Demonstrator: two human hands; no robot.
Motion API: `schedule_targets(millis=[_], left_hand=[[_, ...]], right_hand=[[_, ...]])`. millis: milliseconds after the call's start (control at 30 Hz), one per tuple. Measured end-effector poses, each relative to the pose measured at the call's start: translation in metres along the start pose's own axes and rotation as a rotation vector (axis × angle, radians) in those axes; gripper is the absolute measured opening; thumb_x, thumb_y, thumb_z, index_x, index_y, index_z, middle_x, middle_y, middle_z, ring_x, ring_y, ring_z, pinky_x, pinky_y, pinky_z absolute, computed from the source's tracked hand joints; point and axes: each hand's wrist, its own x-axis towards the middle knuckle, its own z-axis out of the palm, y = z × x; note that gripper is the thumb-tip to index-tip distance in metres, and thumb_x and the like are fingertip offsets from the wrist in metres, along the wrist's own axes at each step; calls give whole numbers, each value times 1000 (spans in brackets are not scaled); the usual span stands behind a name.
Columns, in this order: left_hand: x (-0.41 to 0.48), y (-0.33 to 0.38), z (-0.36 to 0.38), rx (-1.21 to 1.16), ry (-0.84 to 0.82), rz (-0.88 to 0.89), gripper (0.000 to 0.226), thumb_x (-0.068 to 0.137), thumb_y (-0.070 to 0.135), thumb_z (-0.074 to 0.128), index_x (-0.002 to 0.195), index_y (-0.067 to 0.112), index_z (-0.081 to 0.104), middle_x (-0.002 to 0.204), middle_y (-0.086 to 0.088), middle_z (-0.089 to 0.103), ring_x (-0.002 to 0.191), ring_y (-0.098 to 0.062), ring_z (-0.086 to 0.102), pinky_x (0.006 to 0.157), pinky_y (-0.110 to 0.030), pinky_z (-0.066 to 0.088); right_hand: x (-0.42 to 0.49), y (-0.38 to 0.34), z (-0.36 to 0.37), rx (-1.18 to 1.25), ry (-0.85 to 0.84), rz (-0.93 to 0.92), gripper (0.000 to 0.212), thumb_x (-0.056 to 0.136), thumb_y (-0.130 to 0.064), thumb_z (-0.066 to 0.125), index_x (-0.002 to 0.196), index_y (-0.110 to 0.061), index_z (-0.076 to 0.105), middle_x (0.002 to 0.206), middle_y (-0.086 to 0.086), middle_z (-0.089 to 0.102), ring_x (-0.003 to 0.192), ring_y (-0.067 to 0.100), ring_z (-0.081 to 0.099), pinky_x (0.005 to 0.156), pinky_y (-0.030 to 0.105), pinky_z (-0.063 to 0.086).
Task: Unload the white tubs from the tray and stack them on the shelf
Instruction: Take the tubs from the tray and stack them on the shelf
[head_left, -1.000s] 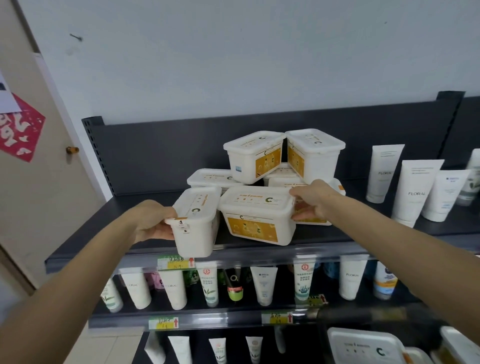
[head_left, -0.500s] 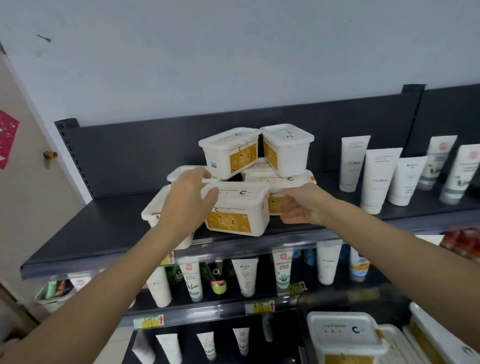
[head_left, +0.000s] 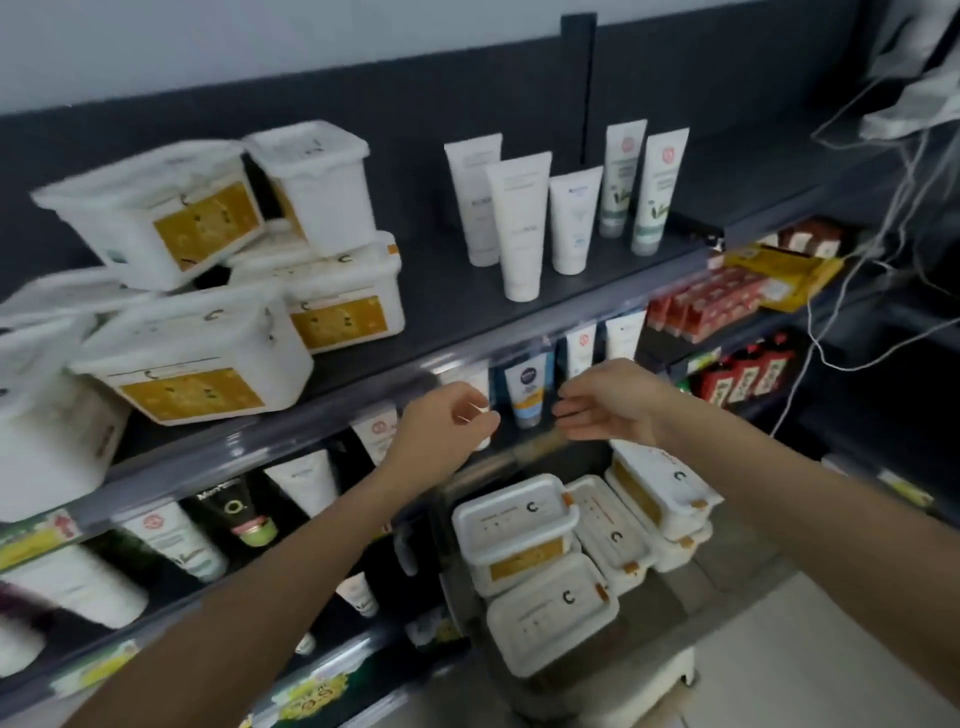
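You're between loads, I'd say: both hands hold nothing, so the next move is a reach down for one of the white tubs (head_left: 514, 525) lying just below them (others already sit piled on the shelf (head_left: 467, 306), to your left). Your left hand (head_left: 447, 421) hangs loosely curled and your right hand (head_left: 608, 402) relaxed, fingers nearly straight, the two close together before the shelf's front edge.

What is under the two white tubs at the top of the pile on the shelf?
The right upper tub sits on a yellow-labelled tub; the tilted left upper tub lies over lower tubs, its exact support covered.
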Motion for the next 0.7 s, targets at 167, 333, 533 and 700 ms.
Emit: schedule_targets(millis=[167,333,533,700], left_hand=[[15,-28,71,56,-219,-102,10,87,31,62,92,23,66,85,11,63,78,-1,57,62,-15,42],[25,-68,119,218,-307,-154,17,88,27,61,96,12,65,89,-1,63,82,-14,58,60,-22,41],[45,-106,145,332,-442,-169,15,90,28,58,98,15,60,99,-4,65,82,-14,59,65,-25,44],[55,-130,160,425,-490,-204,38,95,30,51,126,10,51,120,-10,58,107,-24,59,78,-27,43]], right_hand=[[14,69,-63,-3,147,149,20,93,-6,56,110,3,57,92,20,63,81,32,65,79,43,58],[35,121,-114,-176,385,223,26,92,-5,55,114,7,59,89,19,63,73,31,64,59,35,59],[57,151,-138,-520,523,210,12,91,-12,50,87,-6,60,84,8,58,76,23,58,57,27,46],[83,169,-139,-545,537,291,33,95,-24,54,116,2,58,108,16,62,85,26,56,68,31,44]])
